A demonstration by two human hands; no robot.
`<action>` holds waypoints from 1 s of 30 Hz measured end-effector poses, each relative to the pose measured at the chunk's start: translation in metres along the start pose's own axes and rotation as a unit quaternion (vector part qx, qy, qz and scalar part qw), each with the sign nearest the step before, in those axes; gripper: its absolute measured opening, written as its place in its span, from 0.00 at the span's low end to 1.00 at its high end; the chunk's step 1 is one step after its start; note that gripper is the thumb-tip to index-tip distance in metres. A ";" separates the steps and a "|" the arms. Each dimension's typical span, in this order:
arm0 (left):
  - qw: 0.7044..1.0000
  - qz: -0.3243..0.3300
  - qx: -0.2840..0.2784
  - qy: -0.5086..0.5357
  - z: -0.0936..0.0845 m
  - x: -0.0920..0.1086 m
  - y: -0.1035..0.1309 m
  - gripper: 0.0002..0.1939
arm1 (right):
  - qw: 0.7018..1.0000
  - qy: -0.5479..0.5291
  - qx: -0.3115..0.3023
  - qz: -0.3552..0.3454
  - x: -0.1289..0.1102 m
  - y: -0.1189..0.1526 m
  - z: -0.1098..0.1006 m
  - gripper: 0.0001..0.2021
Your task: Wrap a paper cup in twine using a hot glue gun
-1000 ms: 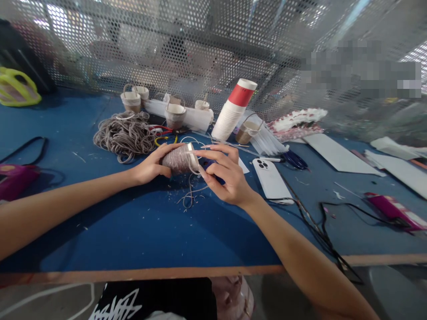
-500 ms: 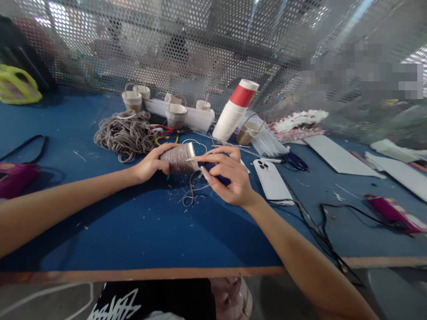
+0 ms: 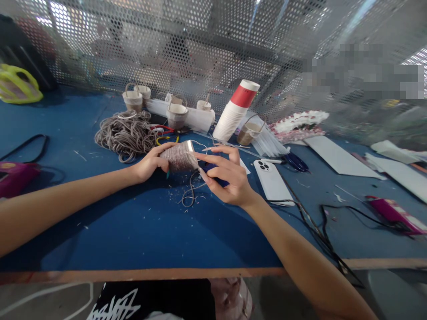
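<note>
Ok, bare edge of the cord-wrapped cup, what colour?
White; the bare edge shows in the head view.

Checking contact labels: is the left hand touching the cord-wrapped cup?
Touching. The head view shows the left hand curled around one end of the cup, thumb against its near side.

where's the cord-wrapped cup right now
In the head view, the cord-wrapped cup is held sideways in the left hand, its white rim toward the right hand, just right of the tangled grey cord.
</note>
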State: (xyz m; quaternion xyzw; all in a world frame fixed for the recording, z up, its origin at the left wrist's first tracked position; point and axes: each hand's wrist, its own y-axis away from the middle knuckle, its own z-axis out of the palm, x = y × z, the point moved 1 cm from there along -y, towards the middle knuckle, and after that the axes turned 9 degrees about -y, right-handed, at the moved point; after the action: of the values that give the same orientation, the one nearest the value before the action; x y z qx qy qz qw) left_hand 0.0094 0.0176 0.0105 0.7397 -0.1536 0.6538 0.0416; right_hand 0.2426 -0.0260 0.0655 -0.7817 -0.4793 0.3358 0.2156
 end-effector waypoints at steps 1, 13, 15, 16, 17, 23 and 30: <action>1.000 -0.004 0.006 0.006 0.000 0.000 0.000 0.35 | 1.000 0.002 -0.003 0.002 0.000 0.000 0.000 0.10; 0.993 -0.040 0.020 0.108 0.001 0.002 -0.001 0.37 | 0.999 0.020 0.015 -0.034 0.002 0.001 0.002 0.09; 0.990 -0.048 0.032 0.132 0.001 0.003 -0.001 0.34 | 0.999 0.024 0.018 -0.032 0.003 0.001 0.003 0.09; 0.988 -0.051 0.037 0.142 0.001 0.003 -0.001 0.33 | 0.999 0.025 0.021 -0.036 0.004 0.001 0.003 0.09; 0.986 -0.053 0.039 0.150 0.002 0.003 -0.001 0.32 | 0.998 0.025 0.025 -0.043 0.005 0.001 0.003 0.09; 0.986 -0.046 0.024 0.156 0.002 0.003 -0.002 0.33 | 0.996 0.037 0.042 -0.071 0.004 0.002 0.003 0.08; 0.984 -0.063 0.023 0.166 0.003 0.005 -0.002 0.41 | 0.995 0.040 0.050 -0.073 0.003 0.001 0.003 0.08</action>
State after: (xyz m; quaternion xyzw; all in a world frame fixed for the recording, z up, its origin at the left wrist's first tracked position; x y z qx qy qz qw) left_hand 0.0136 0.0178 0.0148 0.6303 -0.0825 0.7666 0.0907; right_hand 0.2423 -0.0234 0.0621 -0.7453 -0.5091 0.3114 0.2973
